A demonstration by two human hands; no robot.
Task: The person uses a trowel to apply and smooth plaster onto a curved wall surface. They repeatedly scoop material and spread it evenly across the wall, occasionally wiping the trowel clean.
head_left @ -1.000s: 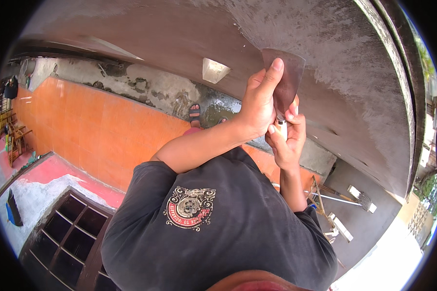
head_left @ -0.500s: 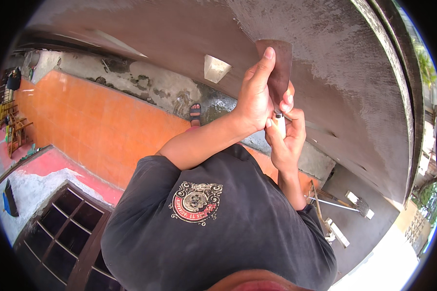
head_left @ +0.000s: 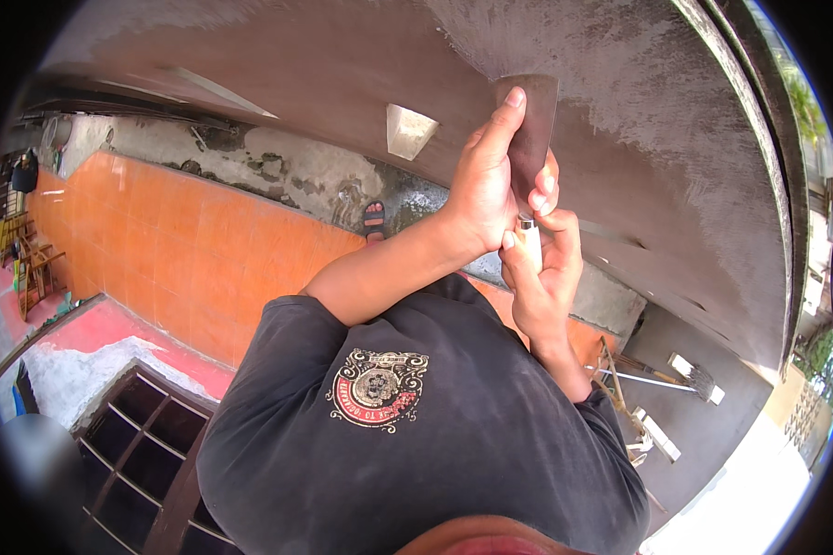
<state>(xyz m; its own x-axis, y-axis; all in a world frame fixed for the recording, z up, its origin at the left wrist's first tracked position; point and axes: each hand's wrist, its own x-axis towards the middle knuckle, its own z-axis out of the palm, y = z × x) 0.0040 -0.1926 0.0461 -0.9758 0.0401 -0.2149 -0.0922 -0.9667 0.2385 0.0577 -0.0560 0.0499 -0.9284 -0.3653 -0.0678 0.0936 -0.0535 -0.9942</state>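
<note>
1. Brown-grey plaster coats the broad surface (head_left: 666, 139) that fills the top of my view, streaked paler toward its right side.
2. Just in front of it I have the scraper's wide dark blade (head_left: 535, 139), its far edge up against the plaster, though from here I cannot tell whether they touch.
3. My left hand (head_left: 486, 180) is clasped around the blade, thumb laid along the near face and hiding part of it.
4. My right hand (head_left: 548, 277) is wrapped around the pale handle (head_left: 530, 242), just below the left.
5. The left forearm (head_left: 389, 264) slants across my view and blocks some of the orange tiling (head_left: 194, 250) behind it.
6. Left of the hands I see a whitish four-sided patch (head_left: 410, 131), and below that a sandalled foot (head_left: 373, 218).
7. Well apart, at lower right, a brush (head_left: 699, 377) lies among sticks.
8. At far left I make out wooden furniture (head_left: 32, 268); a blurred pale shape (head_left: 42, 462) covers part of the dark-paned window (head_left: 148, 453).
</note>
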